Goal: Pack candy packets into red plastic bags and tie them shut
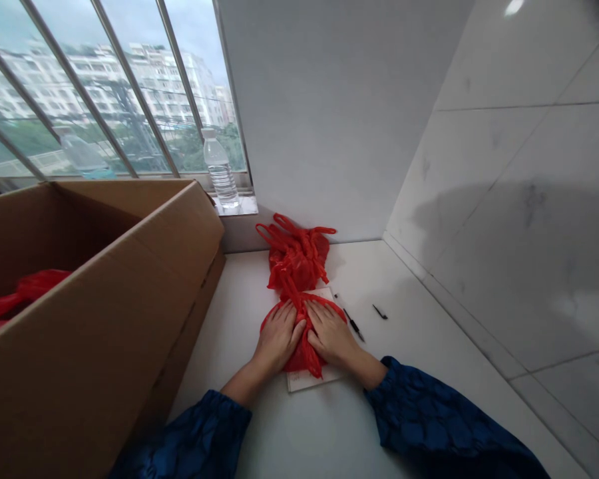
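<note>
My left hand (pixel 279 337) and my right hand (pixel 331 336) press together on a knotted red plastic bag (pixel 299 362), their fingers meeting around its gathered neck. The bag rests on a white notebook or paper pad (pixel 312 380), mostly hidden beneath it. Just beyond my hands, a second tied red plastic bag (pixel 295 256) touches the first, with its handles lying loose on top. To the right of my right hand lie a black pen (pixel 354 324) and a small black pen cap (pixel 380 311).
A large open cardboard box (pixel 100 303) stands left of my hands, holding red plastic (pixel 24 299). A plastic water bottle (pixel 220 169) stands on the window sill (pixel 234 206). The white counter (pixel 379 412) meets tiled walls at the back and right.
</note>
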Demonstrator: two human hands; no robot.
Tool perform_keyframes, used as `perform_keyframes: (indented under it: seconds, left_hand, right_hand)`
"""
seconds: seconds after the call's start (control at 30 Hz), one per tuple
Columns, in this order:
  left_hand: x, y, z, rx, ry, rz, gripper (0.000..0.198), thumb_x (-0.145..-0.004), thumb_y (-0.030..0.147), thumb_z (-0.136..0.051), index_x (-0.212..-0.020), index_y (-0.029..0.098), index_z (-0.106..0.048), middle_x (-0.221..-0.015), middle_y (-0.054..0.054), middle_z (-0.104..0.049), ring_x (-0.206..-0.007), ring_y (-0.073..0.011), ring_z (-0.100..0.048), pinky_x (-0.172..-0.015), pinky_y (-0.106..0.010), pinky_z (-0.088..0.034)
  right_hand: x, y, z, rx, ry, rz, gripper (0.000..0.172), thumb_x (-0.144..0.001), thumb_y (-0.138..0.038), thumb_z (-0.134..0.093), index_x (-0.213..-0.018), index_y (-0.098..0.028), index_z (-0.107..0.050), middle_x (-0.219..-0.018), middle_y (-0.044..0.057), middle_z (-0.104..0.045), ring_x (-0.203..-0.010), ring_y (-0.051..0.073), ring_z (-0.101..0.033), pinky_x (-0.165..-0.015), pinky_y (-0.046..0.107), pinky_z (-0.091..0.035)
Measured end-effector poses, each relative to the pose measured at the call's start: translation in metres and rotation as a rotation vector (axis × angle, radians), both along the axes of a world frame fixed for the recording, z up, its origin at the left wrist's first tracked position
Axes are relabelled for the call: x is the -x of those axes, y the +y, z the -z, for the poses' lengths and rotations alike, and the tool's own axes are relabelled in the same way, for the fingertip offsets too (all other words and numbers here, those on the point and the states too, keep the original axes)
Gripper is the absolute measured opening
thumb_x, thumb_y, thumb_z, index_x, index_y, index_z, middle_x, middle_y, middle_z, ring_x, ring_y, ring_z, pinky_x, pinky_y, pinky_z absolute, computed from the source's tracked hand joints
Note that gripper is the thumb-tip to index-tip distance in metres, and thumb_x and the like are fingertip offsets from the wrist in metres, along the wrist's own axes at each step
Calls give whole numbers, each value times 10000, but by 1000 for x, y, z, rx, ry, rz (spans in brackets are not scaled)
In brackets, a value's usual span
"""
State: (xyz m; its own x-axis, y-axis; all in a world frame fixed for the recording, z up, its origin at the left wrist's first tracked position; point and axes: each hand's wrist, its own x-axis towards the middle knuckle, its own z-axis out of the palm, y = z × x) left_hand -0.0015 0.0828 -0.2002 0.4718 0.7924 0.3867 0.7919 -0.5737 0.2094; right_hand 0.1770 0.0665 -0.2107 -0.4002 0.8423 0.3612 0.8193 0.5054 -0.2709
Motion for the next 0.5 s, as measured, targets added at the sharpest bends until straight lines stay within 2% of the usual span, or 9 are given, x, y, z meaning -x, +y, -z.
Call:
perform_keyframes:
  seconds: [0.5]
  left_hand:
    - [0,0,1,-23,-20,3,412,-1014,355,-396,-1310,124,-567,-1358,-162,-613,-1317,-292,-533,-1114,-505,-429]
  right_hand:
    - [-1,0,2,-14,-4,0,604,-899,-218,-448,-1479,-49,-424,-1522,146,-457,-1411,251,-419,-1195,443,-322]
